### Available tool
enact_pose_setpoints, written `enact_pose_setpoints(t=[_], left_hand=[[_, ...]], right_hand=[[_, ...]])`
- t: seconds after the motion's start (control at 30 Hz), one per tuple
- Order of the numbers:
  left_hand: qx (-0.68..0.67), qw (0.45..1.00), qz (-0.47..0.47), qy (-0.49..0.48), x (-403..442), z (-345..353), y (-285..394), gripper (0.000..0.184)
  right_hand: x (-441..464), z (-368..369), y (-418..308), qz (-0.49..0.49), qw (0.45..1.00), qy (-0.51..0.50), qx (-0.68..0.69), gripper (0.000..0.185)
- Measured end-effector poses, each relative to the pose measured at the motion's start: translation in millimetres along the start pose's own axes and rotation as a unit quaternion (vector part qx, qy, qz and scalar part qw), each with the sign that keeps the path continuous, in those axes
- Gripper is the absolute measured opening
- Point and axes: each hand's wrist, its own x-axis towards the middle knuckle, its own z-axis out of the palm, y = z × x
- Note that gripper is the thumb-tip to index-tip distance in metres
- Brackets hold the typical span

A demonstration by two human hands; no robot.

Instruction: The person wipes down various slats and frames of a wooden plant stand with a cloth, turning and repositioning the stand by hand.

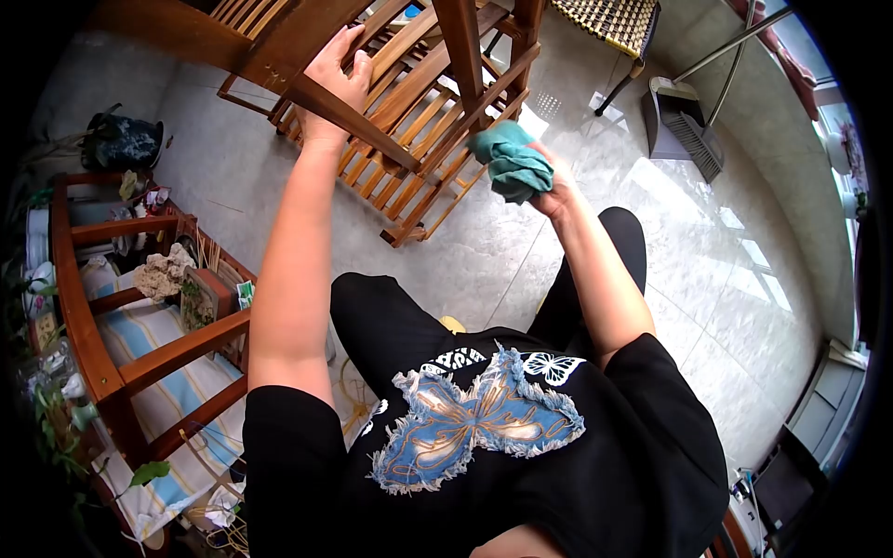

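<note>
Clearly, your right hand (555, 186) is clamped on a bunched green cloth (512, 160), which sits beside the lower end of an upright post on the slatted wooden frame (409, 86). Whether the cloth touches the wood you can't tell for sure, as its near edge is blurred. Your left hand (339, 79) lies against the frame's upper part, thumb and forefinger apart; the other fingers are hidden, so you can't tell whether it grips or merely rests.

The frame looks tilted on the smooth tiled floor (465, 251), so a hard push from the right could make it slide or tip if your left hand isn't really bracing it. A loose fold of cloth could snag on a slat end (those gaps are narrow), and fingers could get pinched if the frame folds. Leaning left might bring your arm against the wooden stand (177, 358) and jolt the rough stone (167, 272) there.
</note>
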Motion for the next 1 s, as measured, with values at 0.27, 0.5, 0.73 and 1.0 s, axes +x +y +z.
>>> enact_pose_setpoints(t=[0.27, 0.5, 0.73, 1.0], left_hand=[[0.011, 0.999, -0.034, -0.005, -2.0, -2.6, 2.2, 0.036], [0.015, 0.999, -0.047, -0.002, -3.8, -4.9, 1.2, 0.036], [0.036, 0.999, -0.014, 0.012, -3.9, -0.1, -2.1, 0.036], [0.059, 0.998, -0.018, 0.026, -6.2, 4.3, -7.3, 0.036]], right_hand=[[57.5, -7.7, -5.1, -0.446, 0.563, 0.171, -0.675, 0.059], [8.3, 17.6, 94.3, -0.383, 0.546, 0.14, -0.732, 0.076], [-31.2, 56.5, 144.0, -0.271, 0.492, 0.058, -0.825, 0.068], [-53.5, 71.9, 209.8, -0.261, 0.414, -0.055, -0.87, 0.062]])
